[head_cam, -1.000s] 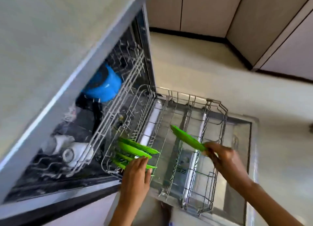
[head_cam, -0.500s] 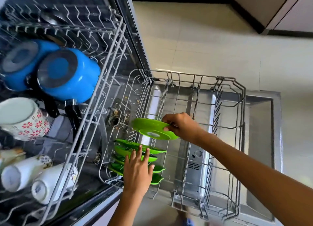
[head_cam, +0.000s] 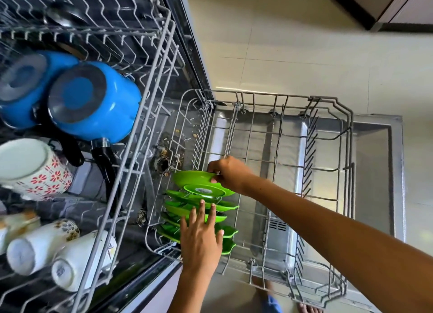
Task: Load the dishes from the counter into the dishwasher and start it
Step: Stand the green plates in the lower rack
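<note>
My right hand (head_cam: 230,172) pinches the rim of a green plate (head_cam: 199,183), held tilted just above a row of several green plates (head_cam: 225,206) standing in the pulled-out lower rack (head_cam: 332,130). My left hand (head_cam: 201,237) lies over the nearer plates of that row with straight fingers. The upper rack (head_cam: 150,83) holds two upturned blue pots (head_cam: 93,99), a flowered white mug (head_cam: 30,165) and white cups (head_cam: 77,258).
The open dishwasher door (head_cam: 379,162) lies flat under the lower rack, whose right half holds nothing. Food scraps sit around the drain (head_cam: 164,158) in the tub. Pale tiled floor (head_cam: 304,55) and cabinet bases (head_cam: 398,10) lie beyond. My bare foot (head_cam: 307,309) shows below the rack.
The right hand has brought the green plate leftward and down onto the row of plates. The left hand stays on the row. The camera has dipped closer to the racks.
</note>
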{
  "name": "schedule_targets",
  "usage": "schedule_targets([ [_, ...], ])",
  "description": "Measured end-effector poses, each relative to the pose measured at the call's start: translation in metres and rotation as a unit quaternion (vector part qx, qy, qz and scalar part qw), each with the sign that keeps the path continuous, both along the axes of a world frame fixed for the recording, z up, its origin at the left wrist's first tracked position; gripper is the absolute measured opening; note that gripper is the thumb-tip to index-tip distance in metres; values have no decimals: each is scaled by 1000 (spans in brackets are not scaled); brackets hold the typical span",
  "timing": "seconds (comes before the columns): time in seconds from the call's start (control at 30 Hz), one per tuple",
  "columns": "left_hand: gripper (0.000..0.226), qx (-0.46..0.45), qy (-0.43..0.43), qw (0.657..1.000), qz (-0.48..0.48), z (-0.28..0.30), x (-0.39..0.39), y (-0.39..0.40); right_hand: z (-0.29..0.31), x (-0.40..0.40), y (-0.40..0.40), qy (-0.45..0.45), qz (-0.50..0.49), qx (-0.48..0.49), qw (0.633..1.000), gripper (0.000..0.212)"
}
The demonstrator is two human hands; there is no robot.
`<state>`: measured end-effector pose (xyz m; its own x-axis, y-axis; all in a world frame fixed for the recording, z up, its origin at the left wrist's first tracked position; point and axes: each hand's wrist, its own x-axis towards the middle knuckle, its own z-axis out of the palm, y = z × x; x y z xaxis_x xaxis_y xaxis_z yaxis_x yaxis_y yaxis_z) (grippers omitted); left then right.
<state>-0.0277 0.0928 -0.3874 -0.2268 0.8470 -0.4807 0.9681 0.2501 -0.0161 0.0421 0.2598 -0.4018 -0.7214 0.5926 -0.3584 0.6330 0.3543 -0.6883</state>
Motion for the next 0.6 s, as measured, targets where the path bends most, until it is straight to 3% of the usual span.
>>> schedule_targets([
  [0.2,75,27,9,1000,0,-11,-1,-2,-11,0,-8,2,-24,-17,1000,19],
  [0.6,71,36,3,999,15,-16,-2,-6,-22,-21,-26,-60,3,5,998,37],
])
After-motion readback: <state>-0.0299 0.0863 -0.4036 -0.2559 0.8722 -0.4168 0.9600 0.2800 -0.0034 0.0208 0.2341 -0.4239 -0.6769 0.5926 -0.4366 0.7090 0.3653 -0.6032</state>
